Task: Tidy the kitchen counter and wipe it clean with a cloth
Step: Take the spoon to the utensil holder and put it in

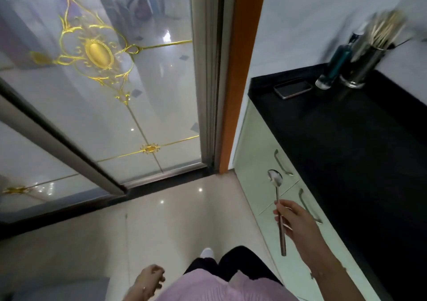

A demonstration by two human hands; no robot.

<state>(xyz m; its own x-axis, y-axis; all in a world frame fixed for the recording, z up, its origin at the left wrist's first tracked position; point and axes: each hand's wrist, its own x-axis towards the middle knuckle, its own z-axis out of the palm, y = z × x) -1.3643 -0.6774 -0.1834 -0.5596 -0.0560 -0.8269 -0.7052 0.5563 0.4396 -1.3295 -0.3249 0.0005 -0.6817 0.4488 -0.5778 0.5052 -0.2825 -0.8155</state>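
Observation:
My right hand (292,220) grips a steel spoon (276,183) by its handle, bowl pointing up, in front of the pale green drawers beside the black counter (360,143). My left hand (150,280) hangs low near my waist, fingers loosely curled with nothing in it. On the counter's far end lie a phone (293,88), a dark teal bottle (332,69) and a steel utensil holder (362,67) full of chopsticks and cutlery. No cloth is in view.
A sliding glass door (111,88) with gold ornament fills the left, next to an orange door frame (240,76). Glossy beige floor tiles (175,217) lie below. Drawer handles (282,162) stick out from the cabinet front.

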